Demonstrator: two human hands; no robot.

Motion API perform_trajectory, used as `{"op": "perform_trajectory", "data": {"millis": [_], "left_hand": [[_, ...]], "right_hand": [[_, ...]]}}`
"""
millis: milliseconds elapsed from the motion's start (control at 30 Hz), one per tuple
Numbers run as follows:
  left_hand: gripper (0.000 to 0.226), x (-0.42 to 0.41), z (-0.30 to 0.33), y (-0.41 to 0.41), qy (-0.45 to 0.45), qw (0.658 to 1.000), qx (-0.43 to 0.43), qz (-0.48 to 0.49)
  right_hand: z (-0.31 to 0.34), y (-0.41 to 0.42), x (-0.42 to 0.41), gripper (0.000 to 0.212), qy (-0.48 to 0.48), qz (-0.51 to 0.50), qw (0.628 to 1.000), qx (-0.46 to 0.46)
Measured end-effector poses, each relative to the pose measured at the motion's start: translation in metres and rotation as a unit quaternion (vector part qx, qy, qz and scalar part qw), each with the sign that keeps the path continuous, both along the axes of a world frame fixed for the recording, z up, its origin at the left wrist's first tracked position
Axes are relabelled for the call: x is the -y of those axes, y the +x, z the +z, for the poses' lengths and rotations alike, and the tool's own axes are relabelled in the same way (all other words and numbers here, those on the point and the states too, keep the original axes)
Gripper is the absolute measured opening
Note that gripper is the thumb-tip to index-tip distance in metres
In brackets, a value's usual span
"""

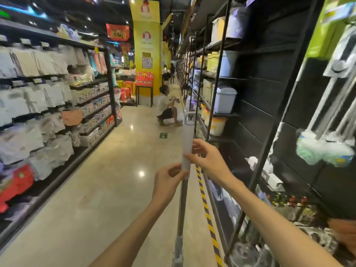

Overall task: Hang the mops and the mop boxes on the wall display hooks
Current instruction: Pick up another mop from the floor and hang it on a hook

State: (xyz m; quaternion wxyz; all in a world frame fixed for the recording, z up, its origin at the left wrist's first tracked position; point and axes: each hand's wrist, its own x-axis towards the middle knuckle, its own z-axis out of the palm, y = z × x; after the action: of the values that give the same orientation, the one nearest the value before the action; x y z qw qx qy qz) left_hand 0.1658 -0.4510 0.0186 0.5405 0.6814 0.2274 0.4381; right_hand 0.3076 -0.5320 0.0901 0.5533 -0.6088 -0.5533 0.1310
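**Asker:** Down the store aisle, where are you standing, and what have you got?

**Me:** Between two long shelf runs on a shiny floor [92, 199]. I hold one mop handle [187, 143] upright in front of me, at about chest height. Its top half wears a pale plastic sleeve with a hanging loop at the very tip.

**Asker:** How is each grip set?

**Me:** My left hand [167, 185] has its grip wrapped around the handle at the bottom edge of the sleeve, fingers curled. My right hand [207, 158] sits just above it, pinching the sleeve between thumb and fingertips.

**Asker:** Where is the display?

**Me:** To my right, a dark slatted wall panel [269, 105]. Farther right, two hung mops [325, 149] dangle there, fluffy green and white heads down, well apart from the one I hold. A white box [267, 174] lies lower on that side; it is blurred.

**Asker:** Anything else nearby?

**Me:** Folded clothing [38, 97] fills the left shelves. Yellow-and-black striped tape [207, 214] runs along the floor by the right shelving. Ahead, a person [166, 106] crouches near a yellow pillar [147, 54].
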Motion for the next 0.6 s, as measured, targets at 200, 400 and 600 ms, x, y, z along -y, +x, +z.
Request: {"op": "perform_trajectory", "data": {"millis": [200,400,600], "left_hand": [[0.025,-0.130,-0.011,0.080,0.005,1.000,-0.015,-0.018],[0.027,-0.251,-0.005,0.168,0.017,0.998,-0.027,-0.052],[0.024,-0.342,0.004,0.258,0.058,0.991,-0.022,-0.118]], "right_hand": [[-0.020,0.081,-0.129,0.040,0.029,-0.027,0.999,-0.032],[-0.014,0.165,-0.240,0.035,0.035,-0.061,0.996,-0.056],[-0.006,0.247,-0.316,0.033,0.042,-0.136,0.989,-0.047]]}}
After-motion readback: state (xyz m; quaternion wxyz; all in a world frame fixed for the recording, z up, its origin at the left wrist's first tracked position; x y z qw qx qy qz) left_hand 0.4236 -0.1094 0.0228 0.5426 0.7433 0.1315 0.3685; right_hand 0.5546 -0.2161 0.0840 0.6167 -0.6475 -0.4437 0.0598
